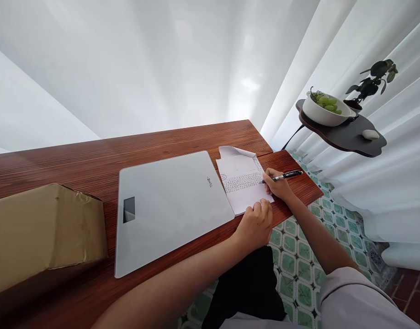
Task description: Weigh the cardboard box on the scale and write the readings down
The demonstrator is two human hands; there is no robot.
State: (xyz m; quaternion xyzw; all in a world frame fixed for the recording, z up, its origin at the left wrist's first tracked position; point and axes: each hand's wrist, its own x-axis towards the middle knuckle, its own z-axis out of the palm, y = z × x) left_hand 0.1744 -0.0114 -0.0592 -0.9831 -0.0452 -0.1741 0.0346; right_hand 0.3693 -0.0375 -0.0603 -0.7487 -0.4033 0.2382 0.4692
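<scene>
A pen (292,174) with a black and clear barrel is gripped in my right hand (276,184), its tip against the paper. Beneath it lies a small white notebook (249,201), whose page carries rows of handwritten characters and whose top leaf curls up at the far edge. My left hand (256,224) is closed at the notebook's near edge, fingers curled over the border; its fingertips are partly hidden. Left of the notebook, nearly touching it, lies a flat white glass-like panel (175,205) with a small dark display window and lettering.
A brown cardboard box (79,228) stands on the wooden table (155,144) at left. At right, a dark wavy-edged side table (350,137) holds a white bowl (321,114) of green grapes, a potted plant (370,84) and a small white object (370,135). White curtains (196,68) hang behind.
</scene>
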